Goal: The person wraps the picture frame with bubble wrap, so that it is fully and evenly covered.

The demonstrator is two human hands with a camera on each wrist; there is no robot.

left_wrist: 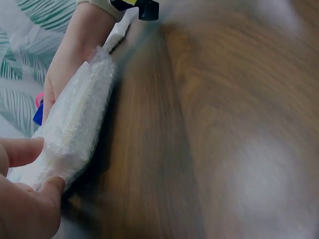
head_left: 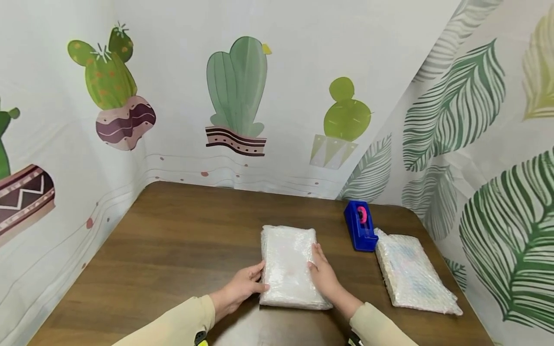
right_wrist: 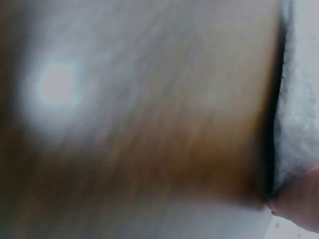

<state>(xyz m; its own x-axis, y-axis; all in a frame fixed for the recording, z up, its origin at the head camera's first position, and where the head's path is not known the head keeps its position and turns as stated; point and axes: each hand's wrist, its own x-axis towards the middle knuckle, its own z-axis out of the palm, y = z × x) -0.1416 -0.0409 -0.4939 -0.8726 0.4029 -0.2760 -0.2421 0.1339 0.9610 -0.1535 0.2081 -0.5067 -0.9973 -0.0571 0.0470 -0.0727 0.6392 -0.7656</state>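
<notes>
A flat rectangular package in bubble wrap (head_left: 289, 269) is between both hands near the table's front. My left hand (head_left: 240, 288) grips its left edge, thumb over the top face and fingers at the side. On the opposite edge my right hand (head_left: 324, 274) holds it, thumb on top and fingers along the side. In the left wrist view the package (left_wrist: 79, 114) appears edge-on, close over the table, with the left fingers (left_wrist: 25, 199) pinching its near corner. The right wrist view shows only a fingertip (right_wrist: 299, 199) at the wrap's edge.
A second bubble-wrapped package (head_left: 415, 271) lies at the table's right side. Beside it, farther back, stands a blue tape dispenser (head_left: 361, 228) with a pink core. The brown wooden table (head_left: 186, 226) meets a printed cloth backdrop (head_left: 290, 96) at its back and sides.
</notes>
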